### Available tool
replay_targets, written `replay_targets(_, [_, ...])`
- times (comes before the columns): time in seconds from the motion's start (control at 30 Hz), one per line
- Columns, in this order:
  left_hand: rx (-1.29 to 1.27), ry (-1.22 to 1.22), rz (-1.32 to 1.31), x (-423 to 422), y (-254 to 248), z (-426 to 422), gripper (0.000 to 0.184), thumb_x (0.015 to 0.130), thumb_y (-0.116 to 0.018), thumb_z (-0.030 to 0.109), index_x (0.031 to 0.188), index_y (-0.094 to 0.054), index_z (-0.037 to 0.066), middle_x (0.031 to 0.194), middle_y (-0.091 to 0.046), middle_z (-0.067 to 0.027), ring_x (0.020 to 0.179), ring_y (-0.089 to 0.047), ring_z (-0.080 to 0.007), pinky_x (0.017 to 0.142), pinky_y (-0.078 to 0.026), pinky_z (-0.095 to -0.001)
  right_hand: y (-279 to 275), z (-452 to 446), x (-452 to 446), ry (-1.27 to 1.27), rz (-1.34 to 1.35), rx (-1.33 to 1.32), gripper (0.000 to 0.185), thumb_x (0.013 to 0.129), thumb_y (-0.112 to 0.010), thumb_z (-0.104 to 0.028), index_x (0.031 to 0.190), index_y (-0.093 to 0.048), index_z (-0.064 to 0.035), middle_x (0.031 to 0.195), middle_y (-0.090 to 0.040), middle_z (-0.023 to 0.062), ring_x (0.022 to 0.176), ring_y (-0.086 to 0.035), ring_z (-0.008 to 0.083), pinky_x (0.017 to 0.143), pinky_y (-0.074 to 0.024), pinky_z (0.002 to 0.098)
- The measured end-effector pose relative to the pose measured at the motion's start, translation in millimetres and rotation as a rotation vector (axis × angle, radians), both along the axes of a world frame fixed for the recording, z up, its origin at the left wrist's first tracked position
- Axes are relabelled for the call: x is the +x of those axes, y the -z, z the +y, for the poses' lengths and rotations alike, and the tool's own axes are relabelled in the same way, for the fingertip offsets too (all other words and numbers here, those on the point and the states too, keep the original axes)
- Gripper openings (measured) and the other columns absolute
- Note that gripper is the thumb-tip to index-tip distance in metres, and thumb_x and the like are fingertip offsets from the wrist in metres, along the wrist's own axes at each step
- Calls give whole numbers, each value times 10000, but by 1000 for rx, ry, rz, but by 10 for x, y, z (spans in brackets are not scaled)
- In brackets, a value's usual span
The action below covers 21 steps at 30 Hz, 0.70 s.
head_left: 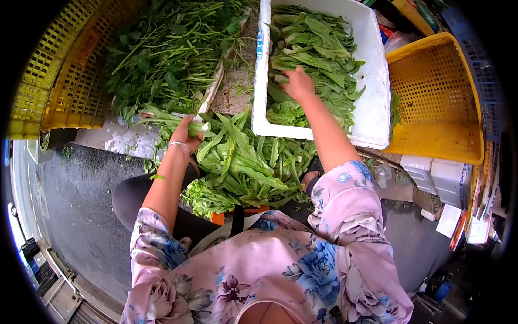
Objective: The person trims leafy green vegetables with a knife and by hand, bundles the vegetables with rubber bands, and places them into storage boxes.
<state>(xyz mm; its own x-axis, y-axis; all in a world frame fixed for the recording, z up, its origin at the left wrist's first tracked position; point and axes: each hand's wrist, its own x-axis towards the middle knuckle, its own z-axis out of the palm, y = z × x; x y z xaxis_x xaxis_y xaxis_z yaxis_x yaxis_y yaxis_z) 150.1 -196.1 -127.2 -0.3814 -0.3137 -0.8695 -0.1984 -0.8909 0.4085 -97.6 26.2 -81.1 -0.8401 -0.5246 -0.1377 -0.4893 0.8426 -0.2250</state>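
My left hand is closed round a bunch of leaf lettuce, its pale cut stem end pointing right and its leaves to the left. Inside the white foam box, my right hand is closed at the stem end of long-leaved lettuce, on top of the greens laid there. Between my arms and close to my body lies a big heap of loose lettuce. Part of what the right fingers grip is hidden by the hand.
Darker long-stemmed greens are piled at the upper left, beside yellow crates. Another yellow basket stands right of the foam box. White foam blocks sit lower right. Wet dark ground stretches to the left.
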Motion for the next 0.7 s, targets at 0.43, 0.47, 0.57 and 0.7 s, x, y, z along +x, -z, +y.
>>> replay_targets(0.43, [-165,-122,80,-487,563,-226,217,797,-616,144,938,-534,0,840,-574,-135,652,-542,-243,495,-461,-355,-970,1324,-48,425,-271,-1216,266,744,-686,-160,957,-588,-34,815,-598,43,709,-559,106,530,-406,210])
replay_targets(0.47, [-160,-116,90,-481,519,-184,217,797,-616,144,938,-534,0,840,-574,-135,652,-542,-243,495,-461,-355,-1079,1467,30,411,-271,-1404,242,766,-665,-148,955,-570,-30,787,-589,40,690,-554,102,476,-376,196])
replay_targets(0.57, [-327,-93,49,-354,424,-20,181,754,-588,49,905,-523,-26,836,-559,-139,650,-538,-218,505,-450,-334,-1383,1720,417,441,-398,-1892,95,854,-538,-95,944,-535,-65,794,-574,55,652,-531,124,428,-339,187])
replay_targets(0.7, [-417,244,251,51,-279,870,372,729,-563,32,1089,-472,10,835,-522,-79,698,-494,-152,591,-459,-306,-1326,1870,1078,493,-712,-2119,224,903,-450,-288,1014,-513,-105,843,-565,70,556,-437,97,419,-315,175])
